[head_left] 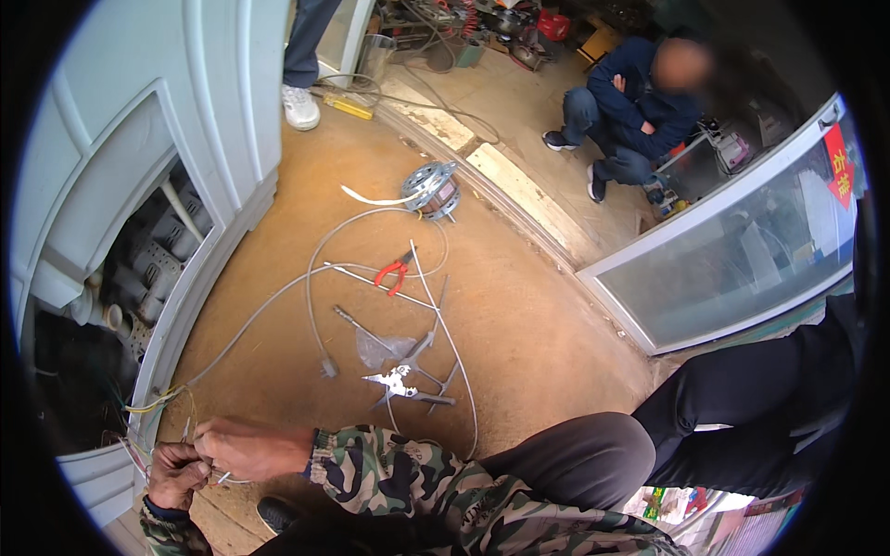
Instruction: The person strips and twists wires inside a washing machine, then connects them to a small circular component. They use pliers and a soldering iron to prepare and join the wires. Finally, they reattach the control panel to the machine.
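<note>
At the lower left, my left hand (174, 474) and my right hand (255, 448) are close together, fingers pinched on thin wires (188, 428). A short white end sticks out below the right hand. Just beyond my hands, yellow and white wires (153, 403) come out of the open panel of a white appliance casing (209, 102). A grey cable (269, 301) runs from there across the floor, and a plug (328, 368) lies nearby. The exact wire ends are hidden by my fingers.
On the brown floor lie an electric motor (432, 192), red-handled pliers (395, 272), a multi-purpose plier tool (397, 381), metal wrenches (432, 350) and a clear plastic bag (382, 349). A person (640, 107) squats beyond the doorway. A white shoe (300, 108) stands at the top; dark-trousered legs (742, 398) are at right.
</note>
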Demonstrator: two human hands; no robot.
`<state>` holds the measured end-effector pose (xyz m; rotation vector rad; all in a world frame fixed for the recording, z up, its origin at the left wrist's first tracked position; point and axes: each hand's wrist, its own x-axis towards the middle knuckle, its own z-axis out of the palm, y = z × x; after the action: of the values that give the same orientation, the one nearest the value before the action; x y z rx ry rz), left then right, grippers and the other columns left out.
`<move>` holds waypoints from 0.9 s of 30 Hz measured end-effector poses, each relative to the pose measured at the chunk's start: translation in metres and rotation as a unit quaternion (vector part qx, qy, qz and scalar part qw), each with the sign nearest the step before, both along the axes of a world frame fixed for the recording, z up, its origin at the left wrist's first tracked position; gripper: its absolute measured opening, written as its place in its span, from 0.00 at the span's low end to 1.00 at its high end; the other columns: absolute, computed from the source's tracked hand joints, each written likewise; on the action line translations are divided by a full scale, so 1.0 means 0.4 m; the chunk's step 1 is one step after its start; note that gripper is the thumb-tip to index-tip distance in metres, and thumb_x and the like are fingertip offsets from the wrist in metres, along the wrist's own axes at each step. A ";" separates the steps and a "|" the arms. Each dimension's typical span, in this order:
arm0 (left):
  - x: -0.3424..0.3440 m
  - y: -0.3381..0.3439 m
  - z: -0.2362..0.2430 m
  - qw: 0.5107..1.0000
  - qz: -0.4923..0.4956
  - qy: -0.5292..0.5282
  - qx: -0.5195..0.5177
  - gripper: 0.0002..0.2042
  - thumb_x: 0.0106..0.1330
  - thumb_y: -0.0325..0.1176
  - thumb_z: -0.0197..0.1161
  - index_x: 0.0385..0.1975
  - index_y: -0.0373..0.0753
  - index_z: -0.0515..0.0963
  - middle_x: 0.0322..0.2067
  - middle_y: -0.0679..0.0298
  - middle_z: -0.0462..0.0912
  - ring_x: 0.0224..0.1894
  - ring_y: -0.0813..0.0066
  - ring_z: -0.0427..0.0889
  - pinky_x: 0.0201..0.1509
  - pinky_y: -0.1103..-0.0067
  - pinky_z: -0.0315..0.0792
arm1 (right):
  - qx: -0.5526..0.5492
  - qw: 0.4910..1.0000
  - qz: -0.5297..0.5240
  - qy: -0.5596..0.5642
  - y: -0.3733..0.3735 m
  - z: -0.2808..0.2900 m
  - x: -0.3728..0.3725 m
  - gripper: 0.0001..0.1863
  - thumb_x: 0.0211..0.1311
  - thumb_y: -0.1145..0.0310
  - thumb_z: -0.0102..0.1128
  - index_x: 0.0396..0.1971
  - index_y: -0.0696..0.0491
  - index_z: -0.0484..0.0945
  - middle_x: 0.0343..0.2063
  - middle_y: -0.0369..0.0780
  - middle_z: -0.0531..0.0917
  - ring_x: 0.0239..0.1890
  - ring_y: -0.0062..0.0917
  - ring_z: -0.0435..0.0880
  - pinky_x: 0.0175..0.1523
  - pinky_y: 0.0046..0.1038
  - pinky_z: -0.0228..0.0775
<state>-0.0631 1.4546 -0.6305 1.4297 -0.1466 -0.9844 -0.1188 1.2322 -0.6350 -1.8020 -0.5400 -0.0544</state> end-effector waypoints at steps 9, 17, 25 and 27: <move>0.017 -0.031 0.019 0.898 -0.123 -0.391 0.156 0.05 0.53 0.27 0.70 0.29 0.35 0.84 0.22 0.61 0.81 0.24 0.72 0.79 0.26 0.77 0.72 | -0.080 0.995 0.059 0.020 -0.018 -0.016 0.031 0.06 0.61 0.74 0.55 0.29 0.62 0.72 0.30 0.53 0.78 0.35 0.52 0.77 0.41 0.47 0.69; -0.033 0.000 0.020 0.713 -0.136 -0.668 0.166 0.11 0.55 0.29 0.71 0.37 0.36 0.79 0.27 0.64 0.76 0.26 0.69 0.80 0.26 0.76 0.73 | -0.031 0.947 0.047 0.315 0.000 0.012 0.033 0.06 0.60 0.73 0.56 0.31 0.62 0.78 0.25 0.50 0.81 0.28 0.43 0.82 0.34 0.37 0.73; -0.004 0.000 0.031 1.000 -0.007 0.012 -0.003 0.10 0.67 0.28 0.64 0.41 0.27 0.80 0.27 0.67 0.79 0.29 0.82 0.76 0.32 0.83 0.70 | -0.067 0.995 -0.049 0.046 0.012 0.035 0.019 0.02 0.60 0.79 0.60 0.32 0.61 0.77 0.31 0.48 0.78 0.33 0.45 0.80 0.35 0.38 0.72; -0.004 -0.002 0.031 0.997 0.034 0.070 -0.024 0.09 0.67 0.27 0.63 0.41 0.28 0.80 0.25 0.68 0.78 0.26 0.84 0.71 0.29 0.84 0.67 | -0.077 0.996 -0.050 0.017 0.012 0.036 0.021 0.03 0.59 0.80 0.60 0.33 0.60 0.77 0.31 0.47 0.78 0.33 0.46 0.80 0.36 0.39 0.72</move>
<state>-0.0648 1.4539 -0.6180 1.3086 -0.0192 -1.0150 -0.1103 1.2369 -0.6208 -1.9764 -0.4401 -0.0519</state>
